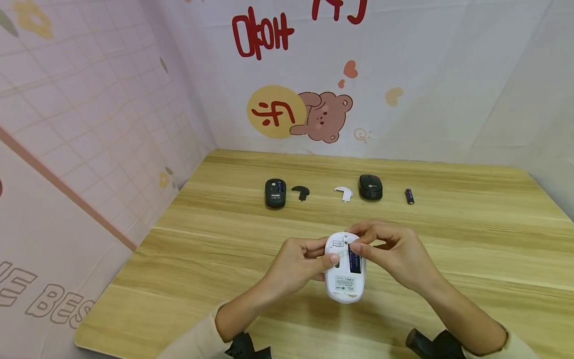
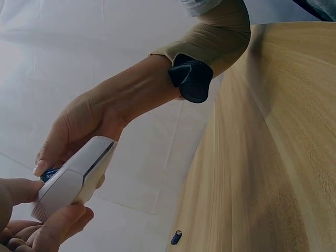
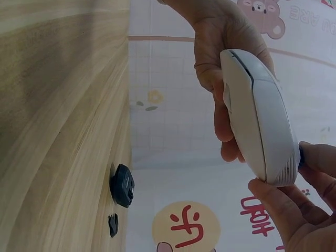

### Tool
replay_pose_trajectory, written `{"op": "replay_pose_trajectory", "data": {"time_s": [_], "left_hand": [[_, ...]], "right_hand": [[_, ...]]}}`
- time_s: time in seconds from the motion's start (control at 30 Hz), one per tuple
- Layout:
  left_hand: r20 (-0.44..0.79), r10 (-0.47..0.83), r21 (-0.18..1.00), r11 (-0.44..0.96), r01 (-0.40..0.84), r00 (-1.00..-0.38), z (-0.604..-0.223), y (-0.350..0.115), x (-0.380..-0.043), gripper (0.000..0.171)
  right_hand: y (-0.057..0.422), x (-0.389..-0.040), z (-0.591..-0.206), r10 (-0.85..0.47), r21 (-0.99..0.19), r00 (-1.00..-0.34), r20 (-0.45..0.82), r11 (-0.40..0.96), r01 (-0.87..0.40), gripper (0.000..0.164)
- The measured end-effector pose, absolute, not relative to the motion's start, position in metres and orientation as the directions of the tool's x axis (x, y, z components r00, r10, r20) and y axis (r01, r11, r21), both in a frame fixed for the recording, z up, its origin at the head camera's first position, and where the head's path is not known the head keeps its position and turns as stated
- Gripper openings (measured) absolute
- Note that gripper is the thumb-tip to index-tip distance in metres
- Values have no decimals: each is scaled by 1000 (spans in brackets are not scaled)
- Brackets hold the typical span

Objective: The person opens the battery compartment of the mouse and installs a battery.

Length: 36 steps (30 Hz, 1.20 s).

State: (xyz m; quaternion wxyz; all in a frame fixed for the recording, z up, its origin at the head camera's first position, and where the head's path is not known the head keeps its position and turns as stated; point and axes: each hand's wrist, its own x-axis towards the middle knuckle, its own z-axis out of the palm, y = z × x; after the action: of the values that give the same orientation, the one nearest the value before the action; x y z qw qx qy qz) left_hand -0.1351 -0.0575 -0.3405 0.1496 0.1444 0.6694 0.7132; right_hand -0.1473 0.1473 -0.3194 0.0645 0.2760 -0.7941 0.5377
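A white computer mouse is held up over the table with its underside facing me. My left hand grips it by the left side, thumb lying across the underside. A dark blue battery sits in the mouse's open battery slot. At its upper end is the thumb of my right hand, whose other fingers curl against the mouse's front end. In the left wrist view, the battery's end sticks out beneath the right thumb. The right wrist view shows the mouse's white side.
Behind the hands lie a black mouse with its underside up, a black cover, a white cover, another black mouse and a loose battery. The wooden table meets a cloth backdrop.
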Motion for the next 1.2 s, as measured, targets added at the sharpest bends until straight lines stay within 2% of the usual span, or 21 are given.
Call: {"op": "replay_pose_trajectory", "data": {"time_s": [0.3, 0.57, 1.2], "left_hand": [[-7, 397, 998, -54, -30, -918, -338, -58, -136, 38], [18, 412, 997, -76, -15, -911, -338, -60, -134, 38], [5, 395, 997, -69, -24, -919, -341, -60, -136, 38]], "right_hand": [[146, -148, -318, -366, -799, -838, 405, 304, -519, 13], [143, -148, -318, -364, -809, -835, 413, 274, -520, 12], [141, -147, -317, -339, -825, -866, 369, 311, -473, 9]]}}
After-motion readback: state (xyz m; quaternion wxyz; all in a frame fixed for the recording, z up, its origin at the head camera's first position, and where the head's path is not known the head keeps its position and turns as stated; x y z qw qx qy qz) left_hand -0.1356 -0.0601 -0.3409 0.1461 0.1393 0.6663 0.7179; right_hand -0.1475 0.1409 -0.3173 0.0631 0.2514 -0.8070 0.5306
